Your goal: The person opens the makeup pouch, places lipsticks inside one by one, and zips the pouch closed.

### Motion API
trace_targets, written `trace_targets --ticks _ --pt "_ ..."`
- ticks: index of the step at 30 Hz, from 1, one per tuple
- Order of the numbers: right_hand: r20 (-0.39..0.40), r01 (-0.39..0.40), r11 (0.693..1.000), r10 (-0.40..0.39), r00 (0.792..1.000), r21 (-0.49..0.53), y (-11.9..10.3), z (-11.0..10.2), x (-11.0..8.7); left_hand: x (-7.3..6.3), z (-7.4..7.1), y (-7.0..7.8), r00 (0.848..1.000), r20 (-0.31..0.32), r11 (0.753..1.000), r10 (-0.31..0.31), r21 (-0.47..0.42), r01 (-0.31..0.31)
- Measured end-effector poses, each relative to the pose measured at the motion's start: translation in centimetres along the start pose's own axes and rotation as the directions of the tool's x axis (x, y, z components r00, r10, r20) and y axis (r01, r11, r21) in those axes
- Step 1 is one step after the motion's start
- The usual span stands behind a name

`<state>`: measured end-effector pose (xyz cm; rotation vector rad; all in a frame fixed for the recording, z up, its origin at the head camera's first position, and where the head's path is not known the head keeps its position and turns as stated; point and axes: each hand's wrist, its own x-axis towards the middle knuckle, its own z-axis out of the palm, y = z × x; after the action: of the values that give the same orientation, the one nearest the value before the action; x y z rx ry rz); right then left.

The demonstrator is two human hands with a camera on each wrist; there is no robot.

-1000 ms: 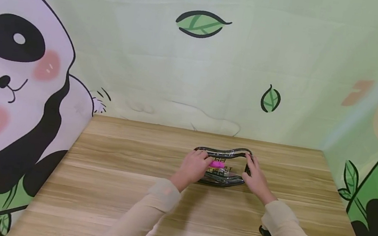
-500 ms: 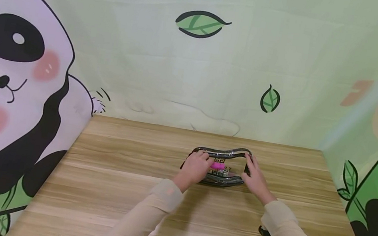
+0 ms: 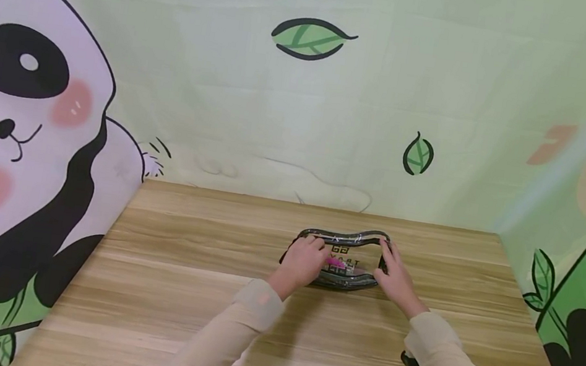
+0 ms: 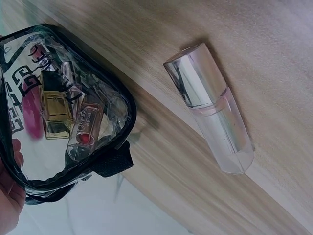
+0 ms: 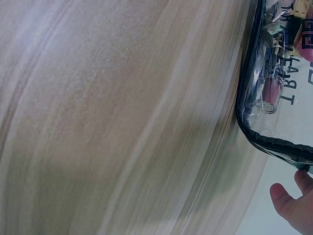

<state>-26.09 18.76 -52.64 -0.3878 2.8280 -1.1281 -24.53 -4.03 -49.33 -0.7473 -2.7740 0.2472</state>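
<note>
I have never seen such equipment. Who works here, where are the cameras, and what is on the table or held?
There is no machine, only a person. The wide picture comes from a camera on the head, the close ones from the wrists. On the wooden table is a clear pouch with black edging. The left hand is at its left end; the right hand touches its right end. Inside are a gold-coloured item and a blurred pink item; I cannot tell whether the left hand holds the pink one. Beside the pouch lies a tube with a shiny cap. A black object is partly hidden by the right sleeve.
</note>
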Motion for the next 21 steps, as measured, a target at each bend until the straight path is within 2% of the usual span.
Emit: trace_targets --ticks 14,21 --pt "-0.016 0.003 1.0 -0.003 1.0 -0.017 -0.15 -0.07 -0.17 -0.35 0.04 0.18 0.999 -0.05 1.0 -0.022 0.004 0.022" --pt "-0.013 -0.003 1.0 0.003 1.0 -0.025 -0.16 0.01 -0.12 -0.46 -0.1 0.17 0.999 -0.048 1.0 -0.023 0.006 0.024"
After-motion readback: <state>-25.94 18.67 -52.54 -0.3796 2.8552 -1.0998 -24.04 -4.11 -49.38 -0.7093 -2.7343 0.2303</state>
